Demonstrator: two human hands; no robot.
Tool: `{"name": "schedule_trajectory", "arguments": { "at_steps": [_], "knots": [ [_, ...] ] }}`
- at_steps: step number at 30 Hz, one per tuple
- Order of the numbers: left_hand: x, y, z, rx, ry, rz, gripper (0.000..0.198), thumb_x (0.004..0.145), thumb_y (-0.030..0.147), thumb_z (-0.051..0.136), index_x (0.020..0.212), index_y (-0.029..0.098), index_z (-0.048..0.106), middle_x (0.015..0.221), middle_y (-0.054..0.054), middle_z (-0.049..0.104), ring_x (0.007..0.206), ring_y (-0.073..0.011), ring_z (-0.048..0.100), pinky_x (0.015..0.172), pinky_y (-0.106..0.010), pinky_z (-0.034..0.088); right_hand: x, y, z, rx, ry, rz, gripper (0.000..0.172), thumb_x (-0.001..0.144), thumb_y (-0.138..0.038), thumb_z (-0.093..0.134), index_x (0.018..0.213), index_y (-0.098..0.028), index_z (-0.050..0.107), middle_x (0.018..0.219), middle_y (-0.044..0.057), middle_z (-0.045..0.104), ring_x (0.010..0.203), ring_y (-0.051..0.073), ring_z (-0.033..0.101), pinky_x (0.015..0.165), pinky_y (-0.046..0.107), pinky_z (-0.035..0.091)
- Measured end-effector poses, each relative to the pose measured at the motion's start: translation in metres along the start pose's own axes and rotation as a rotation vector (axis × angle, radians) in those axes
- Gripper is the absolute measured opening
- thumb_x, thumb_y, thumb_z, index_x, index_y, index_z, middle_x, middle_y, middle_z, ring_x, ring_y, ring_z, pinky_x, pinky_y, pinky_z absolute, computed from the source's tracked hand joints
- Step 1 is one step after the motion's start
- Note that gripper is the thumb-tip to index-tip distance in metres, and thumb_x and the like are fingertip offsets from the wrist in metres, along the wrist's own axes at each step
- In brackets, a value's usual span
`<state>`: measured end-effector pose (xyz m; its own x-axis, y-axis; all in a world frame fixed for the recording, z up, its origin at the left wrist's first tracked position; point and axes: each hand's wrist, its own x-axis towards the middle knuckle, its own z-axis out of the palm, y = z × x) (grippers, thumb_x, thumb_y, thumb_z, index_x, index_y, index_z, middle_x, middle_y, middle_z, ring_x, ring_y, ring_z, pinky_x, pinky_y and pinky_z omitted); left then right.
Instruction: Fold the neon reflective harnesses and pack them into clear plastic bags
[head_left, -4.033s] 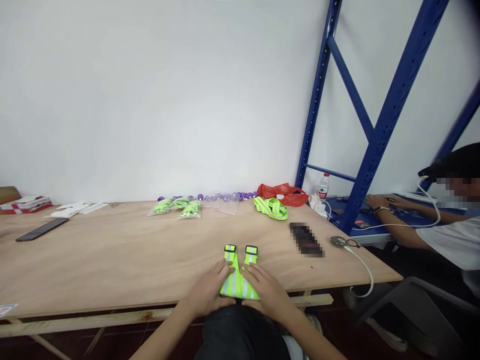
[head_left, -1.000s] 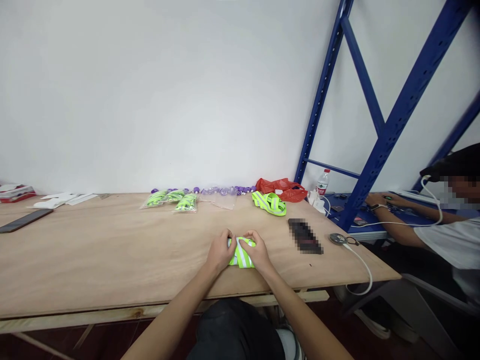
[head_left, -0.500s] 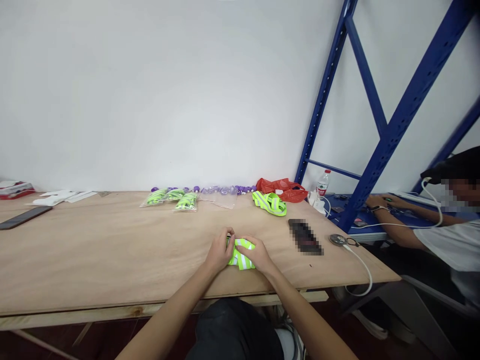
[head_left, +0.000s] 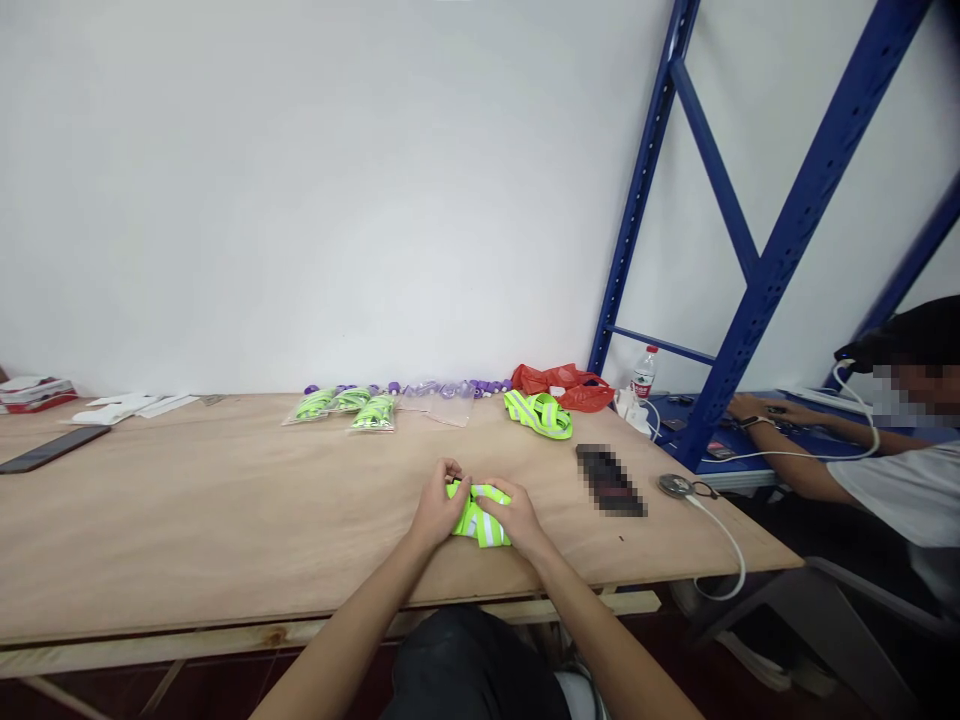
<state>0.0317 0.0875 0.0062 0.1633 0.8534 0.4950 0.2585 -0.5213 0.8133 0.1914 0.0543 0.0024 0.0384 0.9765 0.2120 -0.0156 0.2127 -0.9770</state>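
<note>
A folded neon-yellow reflective strap with silver stripes lies on the wooden table near its front edge. My left hand grips its left side, fingers curled over the upper left corner. On the right side, my right hand presses and pinches the strap, thumb on top. Both hands are closed on it, and some fingertips are hidden behind the fabric. Farther back to the right rests a second loose bundle of reflective strap, touched by neither hand.
Bagged straps, clear plastic bags and purple pieces line the wall side. A red plastic bag, a blurred dark object and a round cabled device are at right. Beyond the blue rack post, another person works.
The view has shifted slightly. My left hand's fingers have lowered a little at the strap's upper left corner, and more of that corner shows. Both hands stay on the strap.
</note>
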Motion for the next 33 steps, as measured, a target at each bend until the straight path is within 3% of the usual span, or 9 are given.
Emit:
{"name": "schedule_trajectory", "arguments": {
  "at_steps": [5, 11, 17, 26, 33],
  "knots": [
    [0.003, -0.001, -0.003, -0.035, -0.040, -0.111, 0.031, 0.089, 0.049, 0.052, 0.082, 0.019, 0.057, 0.077, -0.001, 0.063, 0.075, -0.0183, 0.059, 0.071, -0.030, 0.047, -0.001, 0.002, -0.001, -0.003, 0.052, 0.000, 0.038, 0.063, -0.046, 0.078, 0.087, -0.018, 0.075, 0.082, 0.004, 0.071, 0.074, 0.022, 0.063, 0.064, 0.030, 0.050],
    [0.008, -0.007, -0.007, -0.227, -0.159, -0.174, 0.041, 0.080, 0.054, 0.065, 0.097, 0.016, 0.067, 0.092, -0.005, 0.072, 0.085, -0.0217, 0.065, 0.076, -0.032, 0.050, 0.001, 0.000, -0.002, -0.019, 0.162, -0.030, 0.040, 0.063, -0.048, 0.078, 0.088, -0.017, 0.074, 0.088, 0.007, 0.073, 0.081, 0.026, 0.065, 0.069, 0.033, 0.052],
    [0.009, -0.007, -0.008, -0.251, -0.175, -0.169, 0.048, 0.077, 0.059, 0.066, 0.097, 0.015, 0.066, 0.092, -0.007, 0.072, 0.084, -0.0222, 0.065, 0.075, -0.032, 0.051, 0.000, -0.007, -0.001, -0.013, 0.139, -0.003, 0.044, 0.060, -0.051, 0.081, 0.086, -0.017, 0.073, 0.086, 0.007, 0.073, 0.080, 0.027, 0.066, 0.070, 0.034, 0.053],
    [0.005, -0.007, -0.010, -0.255, -0.167, -0.095, 0.042, 0.080, 0.053, 0.064, 0.101, 0.016, 0.066, 0.099, -0.007, 0.070, 0.090, -0.0217, 0.063, 0.082, -0.033, 0.050, 0.003, -0.007, -0.005, -0.052, 0.103, -0.033, 0.050, 0.059, -0.047, 0.083, 0.099, -0.018, 0.075, 0.110, 0.011, 0.073, 0.095, 0.029, 0.067, 0.080, 0.039, 0.054],
    [0.005, -0.010, -0.009, -0.224, -0.155, -0.097, 0.039, 0.080, 0.051, 0.065, 0.101, 0.018, 0.065, 0.098, -0.006, 0.070, 0.090, -0.0218, 0.063, 0.081, -0.033, 0.051, 0.002, -0.008, -0.006, -0.002, 0.066, -0.010, 0.051, 0.057, -0.052, 0.084, 0.095, -0.019, 0.076, 0.095, 0.007, 0.075, 0.085, 0.028, 0.068, 0.074, 0.037, 0.054]
  ]
}}
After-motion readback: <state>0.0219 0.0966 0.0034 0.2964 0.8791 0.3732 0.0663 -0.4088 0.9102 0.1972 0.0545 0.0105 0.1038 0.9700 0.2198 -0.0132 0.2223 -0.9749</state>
